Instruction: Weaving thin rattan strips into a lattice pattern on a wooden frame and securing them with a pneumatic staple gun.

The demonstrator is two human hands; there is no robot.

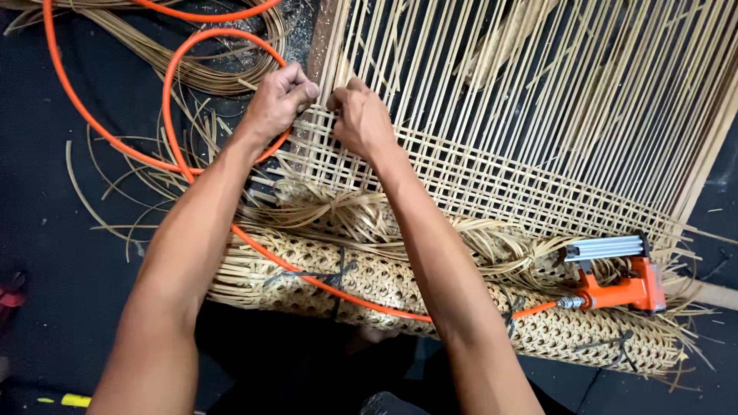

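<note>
My left hand (278, 100) and my right hand (360, 117) meet at the left edge of a rattan panel (492, 180). Both pinch thin cane strands where the woven grid begins. The fingers of each hand are curled tight on the strands. Long upright cane strips (538, 77) run up from the woven band toward the top of the view. The fingertips hide the exact strand ends. A wooden frame bar (321, 34) runs up the panel's left side, just beyond my knuckles.
A roll of woven cane webbing (430, 296) lies under my forearms. An orange air stapler (619, 278) rests on it at the right, fed by an orange hose (108, 138) looping left. Loose cane coils (207, 69) lie on the dark floor.
</note>
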